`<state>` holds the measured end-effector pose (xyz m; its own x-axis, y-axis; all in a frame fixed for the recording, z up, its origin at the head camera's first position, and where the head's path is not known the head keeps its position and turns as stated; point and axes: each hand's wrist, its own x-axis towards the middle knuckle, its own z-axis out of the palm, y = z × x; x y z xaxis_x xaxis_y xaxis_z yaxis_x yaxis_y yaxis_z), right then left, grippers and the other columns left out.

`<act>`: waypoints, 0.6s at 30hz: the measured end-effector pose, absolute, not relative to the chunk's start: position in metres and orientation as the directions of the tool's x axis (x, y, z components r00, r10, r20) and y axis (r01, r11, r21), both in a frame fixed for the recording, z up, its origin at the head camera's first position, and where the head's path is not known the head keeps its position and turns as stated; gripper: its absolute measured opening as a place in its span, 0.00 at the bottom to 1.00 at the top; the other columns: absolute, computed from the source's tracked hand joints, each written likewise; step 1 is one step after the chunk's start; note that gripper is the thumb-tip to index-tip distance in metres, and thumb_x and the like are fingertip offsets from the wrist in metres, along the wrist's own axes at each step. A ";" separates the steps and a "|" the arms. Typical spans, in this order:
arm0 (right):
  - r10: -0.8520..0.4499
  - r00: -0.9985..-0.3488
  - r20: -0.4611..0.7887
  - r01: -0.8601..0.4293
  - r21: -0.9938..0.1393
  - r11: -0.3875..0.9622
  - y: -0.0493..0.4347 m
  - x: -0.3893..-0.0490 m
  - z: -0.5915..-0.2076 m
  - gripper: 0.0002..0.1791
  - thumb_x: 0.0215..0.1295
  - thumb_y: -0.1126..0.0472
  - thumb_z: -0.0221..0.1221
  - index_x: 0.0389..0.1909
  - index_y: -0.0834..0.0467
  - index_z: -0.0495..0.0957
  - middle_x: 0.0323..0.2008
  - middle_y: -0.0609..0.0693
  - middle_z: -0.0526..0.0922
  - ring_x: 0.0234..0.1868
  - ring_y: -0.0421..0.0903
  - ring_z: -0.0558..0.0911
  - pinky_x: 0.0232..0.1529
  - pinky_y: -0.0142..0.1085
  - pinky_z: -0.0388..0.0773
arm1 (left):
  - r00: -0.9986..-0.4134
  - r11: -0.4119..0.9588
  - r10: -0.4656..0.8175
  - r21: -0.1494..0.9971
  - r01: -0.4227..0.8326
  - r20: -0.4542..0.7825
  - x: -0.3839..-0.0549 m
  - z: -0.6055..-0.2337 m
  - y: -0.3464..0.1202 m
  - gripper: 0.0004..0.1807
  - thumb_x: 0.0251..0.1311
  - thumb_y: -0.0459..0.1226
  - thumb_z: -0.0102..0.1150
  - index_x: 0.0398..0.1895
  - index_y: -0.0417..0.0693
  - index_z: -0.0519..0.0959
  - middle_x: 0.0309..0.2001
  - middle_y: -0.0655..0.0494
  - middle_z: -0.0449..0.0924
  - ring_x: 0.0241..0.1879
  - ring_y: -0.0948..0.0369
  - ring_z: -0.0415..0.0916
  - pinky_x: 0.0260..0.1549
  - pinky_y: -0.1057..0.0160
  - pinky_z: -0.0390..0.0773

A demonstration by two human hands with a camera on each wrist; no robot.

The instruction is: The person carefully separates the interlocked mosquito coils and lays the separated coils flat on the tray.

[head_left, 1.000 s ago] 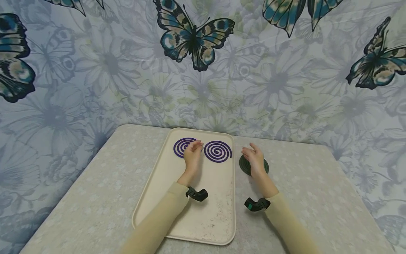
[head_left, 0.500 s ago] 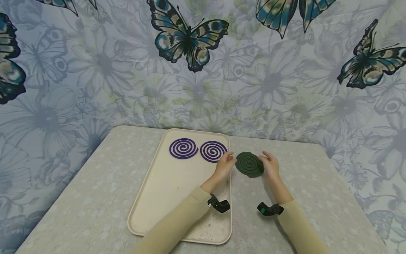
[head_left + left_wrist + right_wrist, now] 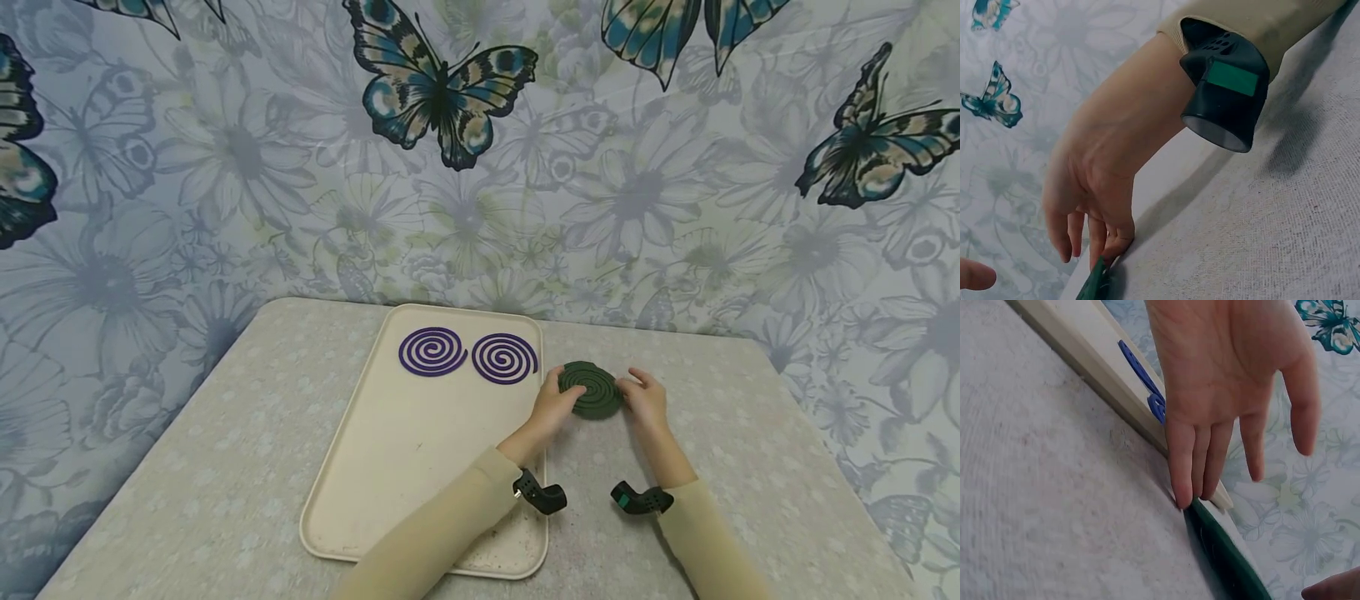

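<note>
A dark green mosquito coil disc (image 3: 597, 400), wound tight with barely any gaps, is held between both hands just right of the tray. My left hand (image 3: 550, 410) pinches its left side, thumb laid over the top. On the opposite side my right hand (image 3: 647, 403) pinches the edge, its other fingers spread off it. The left wrist view looks across at the right hand (image 3: 1100, 162), thumb and finger meeting on the green edge (image 3: 1092, 284). In the right wrist view, the left hand's fingertips meet the disc (image 3: 1219, 547).
A cream tray (image 3: 390, 467) lies left of the disc, with dark specks near its front. Two purple mosquito coils (image 3: 432, 352) with open windings lie side by side at its far end. Behind the table (image 3: 750, 433) hangs a butterfly-patterned cloth (image 3: 480, 225).
My left hand has moved right, from over the purple coils to the green disc, and now pinches it. My right hand has shifted from above the disc to its right edge.
</note>
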<state>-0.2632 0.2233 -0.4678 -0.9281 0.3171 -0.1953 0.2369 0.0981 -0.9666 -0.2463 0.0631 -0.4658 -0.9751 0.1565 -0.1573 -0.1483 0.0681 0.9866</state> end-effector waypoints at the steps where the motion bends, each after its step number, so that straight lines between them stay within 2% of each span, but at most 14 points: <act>1: 0.322 -0.926 -0.198 0.237 -0.967 0.089 0.225 -0.264 -0.468 0.31 0.64 0.68 0.53 0.68 0.69 0.59 0.35 0.46 0.79 0.32 0.31 0.77 0.35 0.21 0.75 | -0.976 0.056 0.150 0.987 -0.148 -0.155 -0.246 -0.466 0.063 0.34 0.66 0.41 0.49 0.72 0.41 0.54 0.72 0.41 0.56 0.73 0.46 0.51 0.70 0.44 0.55; 3: 0.320 -0.925 -0.204 0.237 -0.969 0.070 0.227 -0.265 -0.469 0.30 0.63 0.69 0.54 0.67 0.71 0.60 0.26 0.36 0.75 0.25 0.27 0.74 0.30 0.20 0.72 | -0.979 0.042 0.141 0.989 -0.143 -0.148 -0.246 -0.467 0.062 0.33 0.66 0.41 0.49 0.71 0.41 0.55 0.72 0.41 0.56 0.73 0.46 0.51 0.70 0.44 0.55; 6: 0.313 -0.927 -0.207 0.235 -0.971 0.053 0.229 -0.265 -0.469 0.30 0.62 0.70 0.55 0.66 0.72 0.62 0.19 0.32 0.74 0.21 0.28 0.73 0.26 0.21 0.71 | -0.984 0.027 0.112 0.991 -0.133 -0.135 -0.246 -0.469 0.061 0.31 0.65 0.40 0.50 0.70 0.41 0.59 0.70 0.41 0.61 0.70 0.47 0.57 0.69 0.47 0.60; 11: 0.273 -0.933 -0.234 0.255 -0.966 0.044 0.231 -0.265 -0.462 0.32 0.62 0.71 0.57 0.68 0.67 0.61 0.22 0.32 0.76 0.22 0.27 0.75 0.25 0.21 0.73 | -0.995 -0.009 0.015 0.995 -0.095 -0.095 -0.246 -0.470 0.060 0.26 0.61 0.35 0.53 0.63 0.38 0.67 0.63 0.38 0.69 0.64 0.45 0.65 0.63 0.49 0.68; 14: 0.225 -0.937 -0.268 0.271 -0.962 -0.017 0.232 -0.265 -0.455 0.35 0.63 0.71 0.57 0.70 0.63 0.58 0.24 0.33 0.77 0.22 0.28 0.77 0.23 0.21 0.74 | -0.998 -0.022 -0.037 0.998 -0.051 -0.052 -0.248 -0.468 0.056 0.22 0.60 0.31 0.54 0.59 0.37 0.71 0.59 0.39 0.72 0.61 0.46 0.68 0.61 0.51 0.71; 18: 0.167 -0.938 -0.304 0.282 -0.949 -0.144 0.227 -0.261 -0.439 0.36 0.62 0.73 0.57 0.71 0.61 0.57 0.24 0.37 0.79 0.19 0.30 0.78 0.21 0.20 0.75 | -0.998 -0.054 -0.058 0.998 -0.016 -0.019 -0.255 -0.459 0.042 0.20 0.57 0.27 0.57 0.54 0.37 0.74 0.55 0.41 0.74 0.56 0.48 0.74 0.53 0.59 0.78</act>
<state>-0.2610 0.2269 -0.4393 -0.9378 0.1674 -0.3042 0.2820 -0.1436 -0.9486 -0.2550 0.0417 -0.4595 -0.9981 -0.0584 -0.0194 -0.0163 -0.0538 0.9984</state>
